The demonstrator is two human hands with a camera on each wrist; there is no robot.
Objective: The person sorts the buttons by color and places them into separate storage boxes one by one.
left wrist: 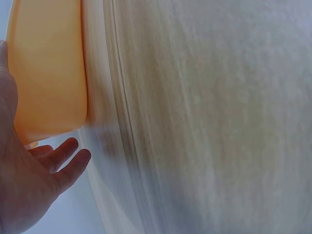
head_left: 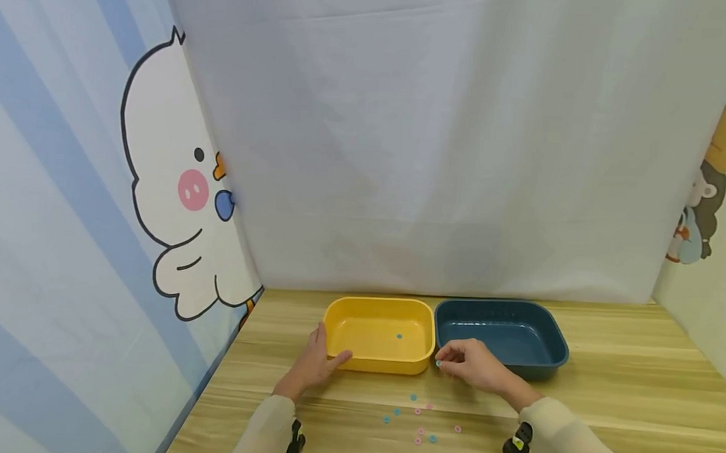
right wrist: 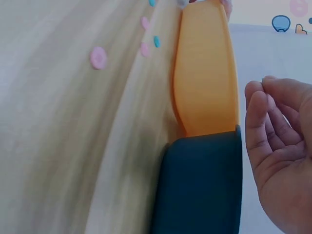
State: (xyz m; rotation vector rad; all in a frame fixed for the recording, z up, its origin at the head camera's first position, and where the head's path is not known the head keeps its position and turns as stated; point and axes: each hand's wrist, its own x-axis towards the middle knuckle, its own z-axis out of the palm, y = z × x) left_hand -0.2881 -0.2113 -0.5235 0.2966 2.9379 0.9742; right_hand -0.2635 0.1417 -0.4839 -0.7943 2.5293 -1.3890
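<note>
Two hands work at the near edge of a pair of trays. The right hand point(head_left: 475, 366) hovers at the front corner where the trays meet, fingers curled and thumb and fingertips pressed together on a small blue ring point(head_left: 439, 363); in the right wrist view the pinch itself is hard to make out. The left hand point(head_left: 316, 363) rests against the near left corner of the yellow tray point(head_left: 341, 317), fingers relaxed and fairly straight, thumb along the front wall, gripping nothing. One blue ring point(head_left: 399, 336) lies on the floor of the yellow tray. Touching that tray on its right stands the dark teal tray point(head_left: 553, 336). On the wooden surface point(head_left: 635, 394) just in front of the trays, between the two forearms, lie scattered pink and blue rings point(head_left: 420, 421). Cream sleeves cover both arms, and a white cloth hangs behind.
</note>
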